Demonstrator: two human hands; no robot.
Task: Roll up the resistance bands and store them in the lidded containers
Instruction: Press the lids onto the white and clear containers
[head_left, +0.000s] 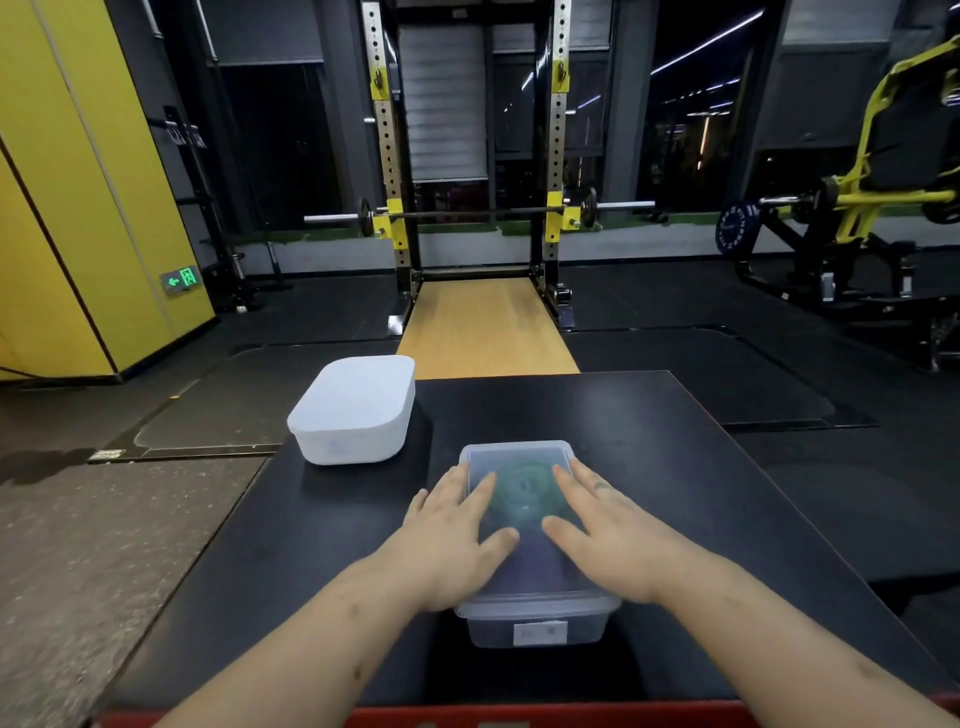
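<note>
Both hands (452, 535) press flat on the clear container's lid (522, 499) (green band inside).

Left hand (451, 543) and right hand (615, 540) lie on the near container (523, 486); the far container (353, 410) sits behind-left.

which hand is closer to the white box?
Left. The left hand lies flat on the lid of the clear box, on the side toward the white box, which sits apart, further back and left. The right hand presses the lid's other side, farther off.

Band (522, 491) blurred under lid (525, 564); white container (353, 410) contents hidden
</note>
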